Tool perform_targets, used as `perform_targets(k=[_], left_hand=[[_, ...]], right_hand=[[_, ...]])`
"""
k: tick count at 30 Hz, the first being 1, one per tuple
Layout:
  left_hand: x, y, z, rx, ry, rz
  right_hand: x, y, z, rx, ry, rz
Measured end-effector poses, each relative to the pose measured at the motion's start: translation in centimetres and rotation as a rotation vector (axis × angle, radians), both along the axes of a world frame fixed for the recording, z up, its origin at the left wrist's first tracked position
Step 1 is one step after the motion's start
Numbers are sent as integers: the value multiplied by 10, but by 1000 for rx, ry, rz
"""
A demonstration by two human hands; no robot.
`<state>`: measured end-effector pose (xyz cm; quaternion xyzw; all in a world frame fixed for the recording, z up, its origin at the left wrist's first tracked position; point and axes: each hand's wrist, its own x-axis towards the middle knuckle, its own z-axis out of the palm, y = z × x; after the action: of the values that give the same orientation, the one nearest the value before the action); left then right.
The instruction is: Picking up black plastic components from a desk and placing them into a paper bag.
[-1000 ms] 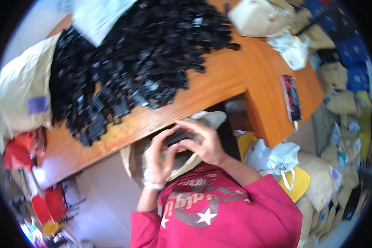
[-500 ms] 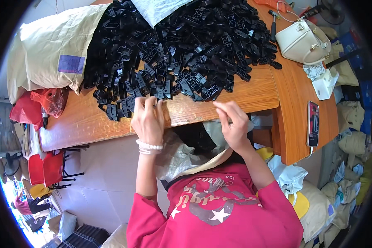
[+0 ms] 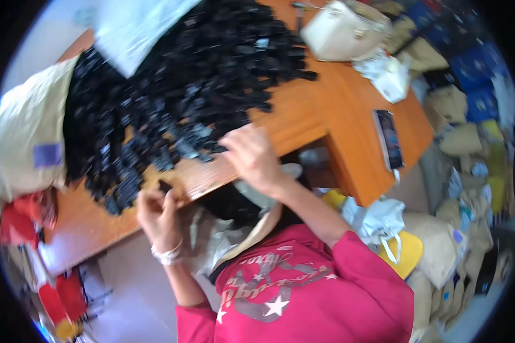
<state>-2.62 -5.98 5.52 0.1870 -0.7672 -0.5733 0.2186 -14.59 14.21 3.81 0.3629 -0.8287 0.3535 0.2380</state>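
My left hand (image 3: 157, 214) pinches one small black plastic piece (image 3: 165, 187) at the counter (image 3: 303, 117) edge. My right hand (image 3: 252, 157), fingers spread, rests on the heap of black plastic pieces (image 3: 183, 86), gripping nothing I can see.

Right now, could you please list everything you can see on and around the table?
plastic pieces: too many to count, black, heaped across the table
table: one, orange wood, centre
sack: one, beige, left end of table
handbag: one, cream, far right of table
phone: one, dark, right table edge
bag: one, yellow, floor right
left hand: holds one black piece at the table edge
right hand: on the heap's near edge
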Motion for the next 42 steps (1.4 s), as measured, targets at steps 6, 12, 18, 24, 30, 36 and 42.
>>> perform_targets(k=[6,12,18,24,30,36,42], left_hand=[[2,24,4,518,-30,-108],[3,46,11,577,-82,-317],[5,35,9,510,-222,-437],[11,38,10,527,-250,-400],[18,54,15,227,-90,-407],[25,58,14,173,-40,-344],[29,25,14,-196,-73,-391]], right_hand=[[35,-9,7,-368,-187,48],[60,-7,9,-426,-363,175],[59,-2,8,-419,-380,284],[60,2,8,-326,-296,338],[67,1,9,-446,-726,333],[73,-5,5,-450,-687,305],[75,-5,-2,-332,-784,468]])
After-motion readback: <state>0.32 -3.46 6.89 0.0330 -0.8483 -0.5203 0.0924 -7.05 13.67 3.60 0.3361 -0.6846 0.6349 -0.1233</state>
